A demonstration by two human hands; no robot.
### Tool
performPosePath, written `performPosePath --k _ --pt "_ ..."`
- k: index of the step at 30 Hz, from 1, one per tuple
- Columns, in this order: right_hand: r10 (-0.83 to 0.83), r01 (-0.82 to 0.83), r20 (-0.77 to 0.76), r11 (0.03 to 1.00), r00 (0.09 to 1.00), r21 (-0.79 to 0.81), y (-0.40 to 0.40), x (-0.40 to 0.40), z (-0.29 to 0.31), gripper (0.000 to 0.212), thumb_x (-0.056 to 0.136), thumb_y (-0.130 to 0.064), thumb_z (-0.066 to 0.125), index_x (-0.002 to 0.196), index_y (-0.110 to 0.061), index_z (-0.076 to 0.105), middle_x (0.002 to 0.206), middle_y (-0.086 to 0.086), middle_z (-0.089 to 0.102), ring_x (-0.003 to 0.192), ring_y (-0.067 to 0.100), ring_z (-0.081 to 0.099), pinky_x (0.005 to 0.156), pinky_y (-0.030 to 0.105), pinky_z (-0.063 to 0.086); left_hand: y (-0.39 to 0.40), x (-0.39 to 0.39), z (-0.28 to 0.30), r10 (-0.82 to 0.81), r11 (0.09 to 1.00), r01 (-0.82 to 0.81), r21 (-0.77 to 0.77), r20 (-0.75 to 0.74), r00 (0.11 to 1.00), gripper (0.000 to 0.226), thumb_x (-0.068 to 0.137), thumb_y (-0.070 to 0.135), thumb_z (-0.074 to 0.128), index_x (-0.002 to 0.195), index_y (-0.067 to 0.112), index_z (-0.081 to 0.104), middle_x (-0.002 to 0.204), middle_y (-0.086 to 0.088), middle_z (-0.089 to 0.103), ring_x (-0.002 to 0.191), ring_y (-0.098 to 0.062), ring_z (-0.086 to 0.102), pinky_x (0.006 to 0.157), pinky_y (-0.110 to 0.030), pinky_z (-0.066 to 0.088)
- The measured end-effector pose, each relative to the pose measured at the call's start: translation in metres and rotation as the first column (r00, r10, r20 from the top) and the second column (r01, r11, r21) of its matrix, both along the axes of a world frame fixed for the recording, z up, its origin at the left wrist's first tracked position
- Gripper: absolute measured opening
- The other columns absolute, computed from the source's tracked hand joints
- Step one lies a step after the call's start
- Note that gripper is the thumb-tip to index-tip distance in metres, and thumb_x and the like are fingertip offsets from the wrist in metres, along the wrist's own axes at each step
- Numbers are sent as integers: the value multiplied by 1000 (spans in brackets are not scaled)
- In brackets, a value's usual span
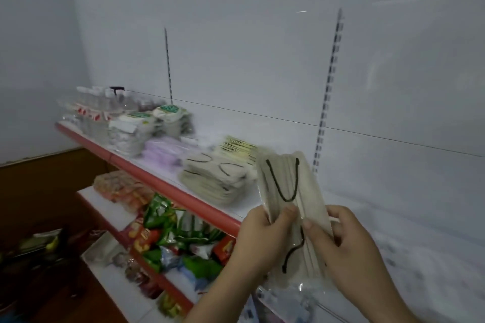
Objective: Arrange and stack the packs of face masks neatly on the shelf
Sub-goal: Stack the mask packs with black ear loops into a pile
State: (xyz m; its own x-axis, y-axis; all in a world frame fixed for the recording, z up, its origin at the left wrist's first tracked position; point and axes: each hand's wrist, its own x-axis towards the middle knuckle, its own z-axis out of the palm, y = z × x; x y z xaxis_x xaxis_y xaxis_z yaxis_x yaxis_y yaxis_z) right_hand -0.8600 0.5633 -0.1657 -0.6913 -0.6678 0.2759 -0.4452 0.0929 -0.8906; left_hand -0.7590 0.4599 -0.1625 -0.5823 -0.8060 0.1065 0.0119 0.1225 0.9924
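We hold a beige mask pack [288, 191] upright above the shelf [162, 183], our left hand [262, 238] and right hand [343, 244] each pinching it with curled fingers. A stack of like packs [215, 178] lies just left.

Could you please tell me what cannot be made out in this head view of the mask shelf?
- Pack of beige masks: its lower part is hidden behind the left hand and right hand.
- Printing on the yellow-striped pack: blurred, unreadable.
- Bottle labels at the far end: too small and blurred.
- How many packs are in the beige stack: edges smear together.
- Snack bags below: partly hidden by the shelf's red edge.
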Motion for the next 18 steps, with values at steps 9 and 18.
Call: performPosePath --k 9,18 --pt "-62 62 -38 998 997 10 -160 -2 49 6 91 -22 69 86 -20 71 73 0 73 60 16 66 58 31 55 -163 46 19 140 973 -147 -177 -50 989 20 98 41 57 101 22 61 86 0 71 71 -8 70 66 -30 60" --pt "113 -11 -183 877 976 481 -280 -57 53 40 82 -24 74 56 -15 44 56 -4 38 52 13 34 51 25 27 -266 46 -36 463 564 -56 -824 259 848 47 97 46 48 139 26 52 153 -2 43 147 -26 29 119 -48 31"
